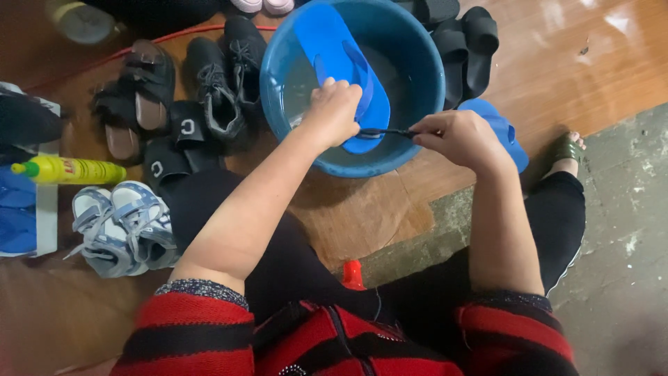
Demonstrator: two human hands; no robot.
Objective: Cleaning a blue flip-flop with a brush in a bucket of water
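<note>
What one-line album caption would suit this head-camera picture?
Left hand steadies a blue flip-flop in a blue basin while the right hand holds a dark brush handle against it.

Illumination moderate and uneven. Bright glare patches on the glossy brown wooden floor at upper right indicate a light source above that side. The upper left corner falls dim; the black lace-up shoes there lose detail in shadow. Faint sheen on the water inside the round blue plastic basin. Overall sharpness soft, fine texture smeared. Slight wide-angle stretching toward the frame edges.
</note>
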